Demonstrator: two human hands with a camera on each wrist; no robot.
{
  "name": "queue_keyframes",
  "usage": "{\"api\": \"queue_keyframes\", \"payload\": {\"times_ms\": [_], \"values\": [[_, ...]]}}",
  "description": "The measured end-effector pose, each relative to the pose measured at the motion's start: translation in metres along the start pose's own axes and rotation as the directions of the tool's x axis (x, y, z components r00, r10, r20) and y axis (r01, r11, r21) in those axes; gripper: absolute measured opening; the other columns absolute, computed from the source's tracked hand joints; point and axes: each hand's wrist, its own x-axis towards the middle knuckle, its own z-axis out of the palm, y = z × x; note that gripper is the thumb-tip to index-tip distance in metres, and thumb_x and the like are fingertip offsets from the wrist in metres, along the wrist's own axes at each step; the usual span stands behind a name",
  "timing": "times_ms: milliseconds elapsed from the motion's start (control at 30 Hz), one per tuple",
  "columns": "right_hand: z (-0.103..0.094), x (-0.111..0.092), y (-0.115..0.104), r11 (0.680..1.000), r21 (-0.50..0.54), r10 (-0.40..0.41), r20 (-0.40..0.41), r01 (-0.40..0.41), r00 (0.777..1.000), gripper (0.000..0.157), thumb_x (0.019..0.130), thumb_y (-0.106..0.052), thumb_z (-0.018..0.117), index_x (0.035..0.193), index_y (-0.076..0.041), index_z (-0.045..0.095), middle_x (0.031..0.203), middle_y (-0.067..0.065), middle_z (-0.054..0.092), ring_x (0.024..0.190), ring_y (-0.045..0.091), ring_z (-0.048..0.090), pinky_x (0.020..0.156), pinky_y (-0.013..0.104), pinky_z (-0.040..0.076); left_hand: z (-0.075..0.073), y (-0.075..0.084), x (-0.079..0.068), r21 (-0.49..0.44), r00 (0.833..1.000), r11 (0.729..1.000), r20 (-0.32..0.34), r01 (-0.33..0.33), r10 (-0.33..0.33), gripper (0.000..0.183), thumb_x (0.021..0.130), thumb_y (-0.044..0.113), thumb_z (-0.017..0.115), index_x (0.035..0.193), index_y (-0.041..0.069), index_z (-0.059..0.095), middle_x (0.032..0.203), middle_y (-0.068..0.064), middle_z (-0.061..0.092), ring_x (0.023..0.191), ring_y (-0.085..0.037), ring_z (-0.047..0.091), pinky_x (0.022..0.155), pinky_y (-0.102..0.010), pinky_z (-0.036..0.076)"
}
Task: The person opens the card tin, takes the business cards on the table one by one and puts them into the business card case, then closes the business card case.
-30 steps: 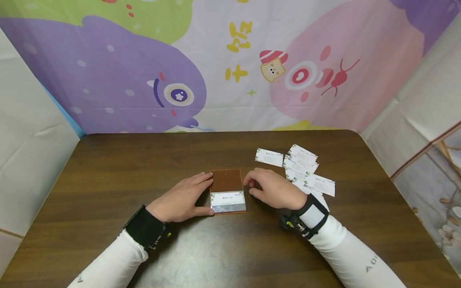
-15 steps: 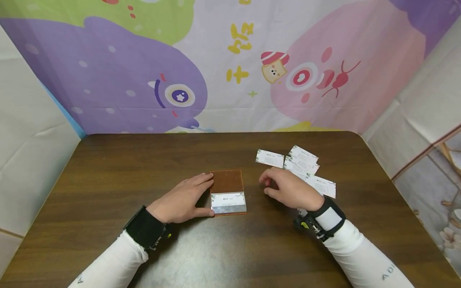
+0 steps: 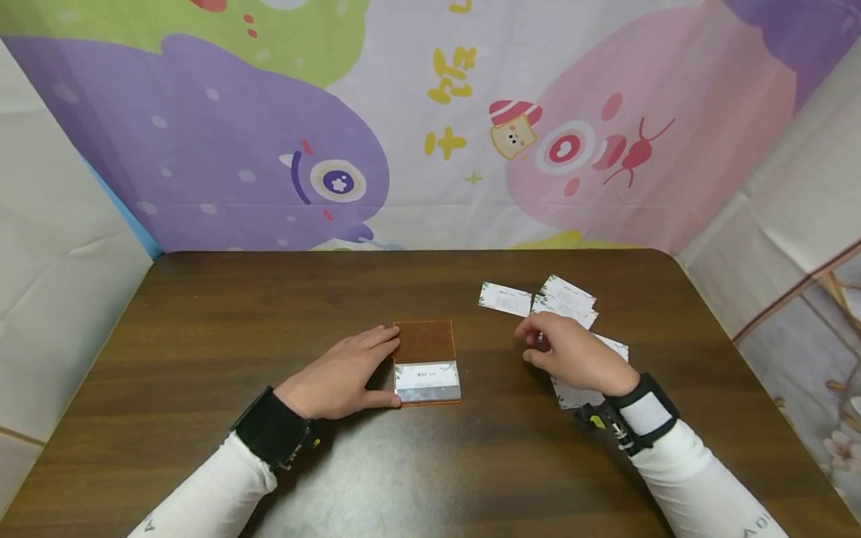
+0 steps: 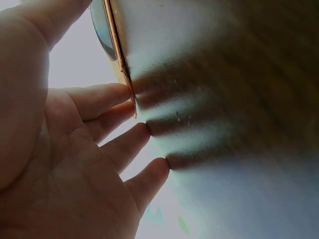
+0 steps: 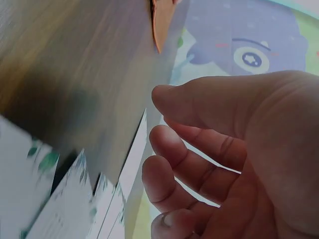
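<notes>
Head view: your right grip (image 3: 580, 357) has moved off from the brown card holder (image 3: 424, 341) and now hangs over the loose cards (image 3: 566, 297), so the work seems to have passed from holder to cards. The holder lies on the desk (image 3: 269, 299), a white card (image 3: 427, 375) in its lower half. Your left grip (image 3: 336, 379) has stayed at its left edge.

Left wrist view: those fingers are spread and released, a fingertip touching the holder's edge.

Right wrist view: thumb and fingertips stand apart, grasping nothing, near the cards.
</notes>
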Motion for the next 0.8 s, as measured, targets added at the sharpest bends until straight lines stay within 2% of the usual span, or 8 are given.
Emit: {"api": "queue_keyframes", "payload": {"times_ms": [400, 800], "values": [[-0.011, -0.015, 0.020, 0.998, -0.016, 0.062, -0.030, -0.062, 0.998, 0.024, 0.093, -0.003, 0.075, 0.117, -0.004, 0.072, 0.103, 0.003, 0.069, 0.085, 0.017, 0.059, 0.074, 0.037, 0.052, 0.000, 0.000, 0.000, -0.003, 1.000, 1.000, -0.003, -0.001, 0.001, 0.091, 0.097, 0.053, 0.076, 0.159, -0.004, 0.043, 0.169, -0.020, 0.034, 0.157, -0.039, 0.029, 0.123, -0.058, 0.032], [-0.021, -0.027, 0.040, 0.989, -0.037, 0.145, -0.025, -0.146, 0.989, 0.030, 0.092, -0.004, 0.079, 0.120, -0.002, 0.071, 0.102, 0.006, 0.068, 0.089, 0.023, 0.059, 0.077, 0.040, 0.051, 0.000, 0.001, 0.000, -0.004, 1.000, 1.000, -0.009, -0.002, 0.002, 0.090, 0.097, 0.051, 0.077, 0.159, -0.005, 0.044, 0.169, -0.021, 0.035, 0.157, -0.040, 0.030, 0.123, -0.058, 0.032]]}}
